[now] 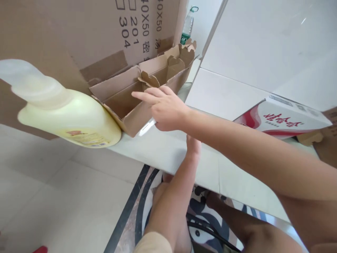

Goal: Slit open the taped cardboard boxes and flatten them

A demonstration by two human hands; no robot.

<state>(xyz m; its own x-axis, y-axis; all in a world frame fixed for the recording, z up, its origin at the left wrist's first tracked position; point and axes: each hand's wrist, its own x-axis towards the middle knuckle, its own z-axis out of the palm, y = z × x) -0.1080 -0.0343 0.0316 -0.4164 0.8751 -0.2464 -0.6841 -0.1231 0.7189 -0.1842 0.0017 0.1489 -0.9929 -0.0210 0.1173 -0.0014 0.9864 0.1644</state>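
Head view looks down on a white ledge (163, 151) where a small cardboard box (123, 96) stands open, its flaps up and its notched end tabs rising at the far end. The right hand (165, 110) comes in from the right on a long bare forearm and rests on the near wall of this box, at its rim. Its index finger (143, 96) stretches out straight to the left across the opening, while the other fingers curl down and under. A pale glossy strip (146, 127) pokes out just below the palm, against the outer wall of the box; whether the curled fingers grip it cannot be told. The left hand (193, 143) rises from below on its own forearm and sits just under the right wrist, close to the ledge; most of it is hidden, so the state of its fingers cannot be told. Left of the box and touching its corner lies a yellow bottle (76, 121) on its side, with a blurred whitish cap (31, 82) towards the left edge. A large printed carton (65, 31) stands behind both. Beyond the far end of the box stands a water bottle (187, 25) with a green label. Well apart to the right lies a white and red box (284, 117). Pale floor tiles (52, 196) show at lower left.
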